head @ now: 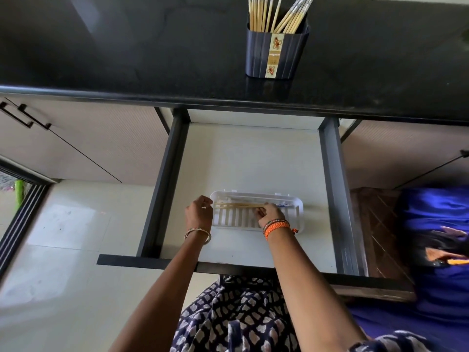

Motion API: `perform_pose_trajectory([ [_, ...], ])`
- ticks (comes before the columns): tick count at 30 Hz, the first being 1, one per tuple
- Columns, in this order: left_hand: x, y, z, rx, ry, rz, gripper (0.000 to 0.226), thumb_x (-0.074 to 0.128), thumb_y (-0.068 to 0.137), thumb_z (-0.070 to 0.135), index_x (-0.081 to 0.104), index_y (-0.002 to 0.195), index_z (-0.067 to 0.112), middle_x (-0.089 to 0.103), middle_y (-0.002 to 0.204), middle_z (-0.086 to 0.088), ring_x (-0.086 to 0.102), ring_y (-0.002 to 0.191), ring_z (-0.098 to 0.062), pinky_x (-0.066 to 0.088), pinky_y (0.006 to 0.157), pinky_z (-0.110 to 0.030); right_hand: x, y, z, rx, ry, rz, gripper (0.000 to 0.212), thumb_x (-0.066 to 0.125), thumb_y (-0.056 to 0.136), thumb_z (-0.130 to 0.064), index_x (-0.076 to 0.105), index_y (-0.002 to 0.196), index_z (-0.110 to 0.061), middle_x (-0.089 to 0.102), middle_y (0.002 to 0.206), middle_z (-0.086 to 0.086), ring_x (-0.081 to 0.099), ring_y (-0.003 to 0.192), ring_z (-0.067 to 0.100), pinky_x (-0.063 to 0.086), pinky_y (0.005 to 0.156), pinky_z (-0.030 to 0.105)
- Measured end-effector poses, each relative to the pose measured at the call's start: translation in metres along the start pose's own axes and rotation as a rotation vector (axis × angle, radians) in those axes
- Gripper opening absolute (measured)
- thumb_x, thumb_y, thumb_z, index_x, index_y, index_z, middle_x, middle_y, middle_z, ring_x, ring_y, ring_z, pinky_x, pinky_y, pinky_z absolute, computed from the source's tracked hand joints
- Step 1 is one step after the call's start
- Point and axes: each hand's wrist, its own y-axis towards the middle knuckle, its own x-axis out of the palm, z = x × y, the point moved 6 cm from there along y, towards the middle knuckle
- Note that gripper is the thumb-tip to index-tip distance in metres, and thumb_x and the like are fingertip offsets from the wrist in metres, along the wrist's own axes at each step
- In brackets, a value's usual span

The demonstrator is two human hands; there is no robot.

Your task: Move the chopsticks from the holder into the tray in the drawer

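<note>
Chopsticks [238, 205] lie lengthwise across the far part of a white slotted tray [297, 219], which sits on the pale floor of an open drawer [253, 158] toward its near edge. Both hands reach down into the drawer from the near side. The left hand [199, 212] is at the tray's left end with its fingers curled, fingertips at the left ends of the sticks; whether it pinches them or only touches them I cannot tell. The right hand [270, 214] is over the middle of the tray, its fingers bent down onto the sticks and seemingly pinching them near their right part. More chopsticks [276, 13] stand upright and fanned in a dark ribbed holder [276, 55] with a floral strip, on the black countertop [127, 47] far beyond the drawer. Each wrist wears bangles, the right also an orange braided band [276, 227]. At the right lies blue cloth [436, 224].
</note>
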Motion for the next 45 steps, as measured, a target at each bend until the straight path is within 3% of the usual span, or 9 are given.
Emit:
perform_pose_trajectory([
  [4,0.000,-0.001,0.000,0.003,0.004,0.006,0.026,0.046,0.079,-0.006,0.068,0.084,0.007,0.072,0.088,-0.012,0.052,0.068,-0.009,0.033,0.057,0.001,0.000,-0.003,0.000,0.027,-0.065,-0.012,0.022,0.039,0.096,0.003,0.049,0.078,-0.004,0.047,0.082,0.013,0.051,0.074,0.021,0.052,0.082,0.029],
  [8,0.001,-0.001,0.000,-0.006,-0.001,0.001,0.026,0.047,0.080,-0.005,0.069,0.084,0.007,0.072,0.091,-0.014,0.055,0.072,-0.012,0.038,0.066,-0.013,0.001,-0.002,0.000,0.040,-0.102,-0.015,0.019,0.036,0.093,0.006,0.053,0.085,0.001,0.051,0.089,0.014,0.055,0.085,0.026,0.046,0.101,0.033],
  [16,0.000,-0.002,0.001,0.011,0.005,-0.012,0.022,0.050,0.081,-0.006,0.068,0.087,0.006,0.071,0.095,-0.015,0.058,0.075,-0.014,0.042,0.067,-0.014,0.013,-0.017,0.002,0.009,0.070,-0.069,0.015,0.041,0.089,-0.008,0.049,0.076,-0.006,0.048,0.085,0.014,0.050,0.090,0.028,0.050,0.068,0.029],
  [22,0.000,-0.002,0.002,0.022,0.003,-0.003,0.022,0.052,0.080,-0.007,0.068,0.087,0.006,0.072,0.094,-0.015,0.061,0.075,-0.015,0.044,0.067,-0.016,0.015,-0.023,-0.005,0.029,0.007,-0.104,0.016,0.040,0.090,-0.008,0.046,0.075,-0.005,0.043,0.107,0.018,0.047,0.102,0.033,0.051,0.092,0.038],
  [24,-0.003,-0.005,0.006,0.041,-0.021,0.005,0.021,0.052,0.081,-0.007,0.067,0.089,0.006,0.071,0.096,-0.015,0.065,0.083,-0.022,0.047,0.072,-0.022,0.016,-0.031,-0.009,0.029,-0.040,-0.124,0.017,0.039,0.090,-0.008,0.044,0.073,-0.005,0.046,0.096,0.016,0.051,0.091,0.030,0.050,0.096,0.039],
  [27,-0.020,0.002,0.032,0.086,-0.093,0.071,0.021,0.053,0.080,-0.006,0.066,0.092,0.006,0.070,0.097,-0.013,0.066,0.086,-0.027,0.047,0.073,-0.023,0.032,-0.054,-0.033,0.009,-0.160,-0.215,0.019,0.039,0.089,-0.008,0.046,0.072,-0.008,0.051,0.075,0.010,0.053,0.066,0.021,0.049,0.068,0.033],
  [34,-0.063,0.065,0.236,0.551,-0.276,0.118,0.021,0.056,0.081,0.001,0.063,0.096,0.013,0.068,0.091,0.001,0.061,0.077,-0.005,0.042,0.061,0.004,0.131,-0.142,-0.220,-0.661,-0.360,-0.338,0.020,0.051,0.090,-0.001,0.061,0.079,-0.015,0.062,0.070,0.001,0.058,0.061,0.010,0.051,0.055,0.022],
  [41,-0.034,0.118,0.361,0.771,-0.099,0.007,0.038,0.056,0.083,0.006,0.053,0.119,0.016,0.058,0.123,-0.007,0.055,0.112,-0.020,0.048,0.098,-0.035,0.217,-0.142,-0.371,-0.958,-0.361,-0.173,0.025,0.048,0.090,0.005,0.067,0.107,0.004,0.063,0.076,0.007,0.058,0.064,0.012,0.054,0.066,0.023],
  [45,-0.019,0.165,0.389,0.780,0.022,-0.014,0.041,0.057,0.085,0.013,0.049,0.125,0.019,0.057,0.126,-0.007,0.057,0.108,-0.022,0.047,0.094,-0.031,0.266,-0.115,-0.411,-1.089,-0.556,-0.096,0.026,0.061,0.086,-0.006,0.069,0.101,0.013,0.069,0.097,0.030,0.064,0.085,0.030,0.051,0.083,0.036],
])
